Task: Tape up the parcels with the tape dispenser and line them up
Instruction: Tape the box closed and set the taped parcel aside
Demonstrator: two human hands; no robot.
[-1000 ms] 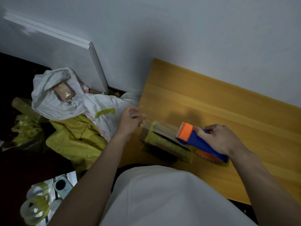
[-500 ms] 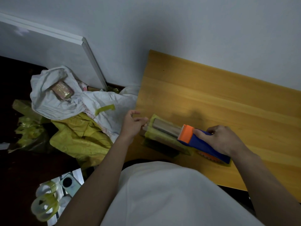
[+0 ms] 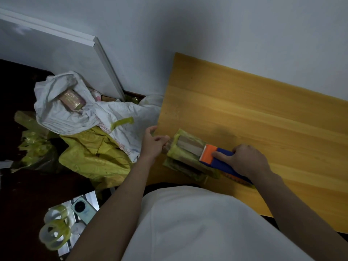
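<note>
The tape dispenser [image 3: 222, 161] is blue with an orange front. The parcel [image 3: 185, 147] at its nine o'clock is yellow-green with a tan strip, on a yellow wooden table [image 3: 263, 117]. A white sack [image 3: 79, 113] lies over a yellow one [image 3: 94, 159].

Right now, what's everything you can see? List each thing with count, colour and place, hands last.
parcel: one, yellow-green wrap, near left corner of the table, a strip of tape along its top
tape dispenser: one, blue body with orange head, on the parcel's right end
table: one, yellow wood, against the wall
white sack: one, on the floor left of the table, a wrapped parcel in its mouth
yellow bags: a heap, count unclear, under the sack
tape rolls: two, clear yellowish, floor at lower left
phone: one, pale teal, beside the rolls
white board: one, leaning on the wall
left hand: pinches the parcel's left end
right hand: grips the dispenser
</note>
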